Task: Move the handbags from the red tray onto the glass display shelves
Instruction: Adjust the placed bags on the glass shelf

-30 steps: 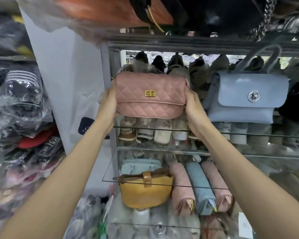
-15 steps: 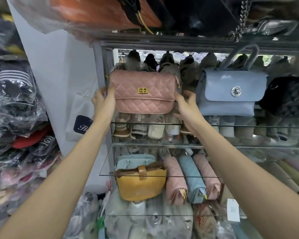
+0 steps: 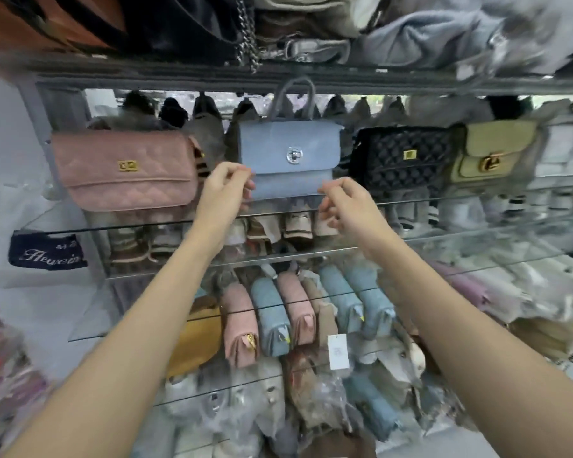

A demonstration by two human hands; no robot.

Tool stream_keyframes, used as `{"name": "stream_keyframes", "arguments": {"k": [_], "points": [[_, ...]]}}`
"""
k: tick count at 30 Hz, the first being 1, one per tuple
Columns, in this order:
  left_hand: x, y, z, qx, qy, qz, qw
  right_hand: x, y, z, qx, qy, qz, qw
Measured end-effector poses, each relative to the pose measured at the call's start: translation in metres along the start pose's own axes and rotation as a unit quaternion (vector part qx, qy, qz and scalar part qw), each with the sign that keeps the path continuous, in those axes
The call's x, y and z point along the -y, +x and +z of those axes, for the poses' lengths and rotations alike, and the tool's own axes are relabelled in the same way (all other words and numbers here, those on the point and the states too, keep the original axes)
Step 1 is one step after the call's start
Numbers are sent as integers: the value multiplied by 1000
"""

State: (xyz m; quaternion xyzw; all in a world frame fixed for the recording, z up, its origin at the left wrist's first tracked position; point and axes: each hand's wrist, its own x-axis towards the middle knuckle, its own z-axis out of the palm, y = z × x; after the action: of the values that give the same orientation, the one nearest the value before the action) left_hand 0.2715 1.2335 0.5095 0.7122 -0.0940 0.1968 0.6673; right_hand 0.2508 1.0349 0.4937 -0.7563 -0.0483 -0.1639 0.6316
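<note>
Left hand [image 3: 224,193] pinches pale blue leather flap handbag [image 3: 290,143] at its lower-left corner on glass shelf [image 3: 113,226]; right hand [image 3: 348,203] curled at lower-right corner, grip unclear.

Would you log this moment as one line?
pink quilted handbag: on glass shelf, unheld | left hand, right hand: at blue handbag lower corners, grip unclear

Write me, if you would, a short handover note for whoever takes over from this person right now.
Left hand pinches the blue handbag at its lower left corner.
Right hand: fingertips at its lower right corner, grip unclear.
Pink handbag, blue, black handbag and yellow-green handbag stand on the upper glass shelf.
Done: four shelved.
Left: the red tray is out of view, so check it.
</note>
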Motion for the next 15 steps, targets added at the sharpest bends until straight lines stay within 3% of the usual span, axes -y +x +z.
{"name": "stream_keyframes", "arguments": {"k": [7,15], "points": [[-2,-52,191,168,-16,-16,986,-27,-56,-190,-135,-43,17,990],[-5,-148,399,334,-62,-60,938,-59,-155,-376,-300,-97,91,945]]}}
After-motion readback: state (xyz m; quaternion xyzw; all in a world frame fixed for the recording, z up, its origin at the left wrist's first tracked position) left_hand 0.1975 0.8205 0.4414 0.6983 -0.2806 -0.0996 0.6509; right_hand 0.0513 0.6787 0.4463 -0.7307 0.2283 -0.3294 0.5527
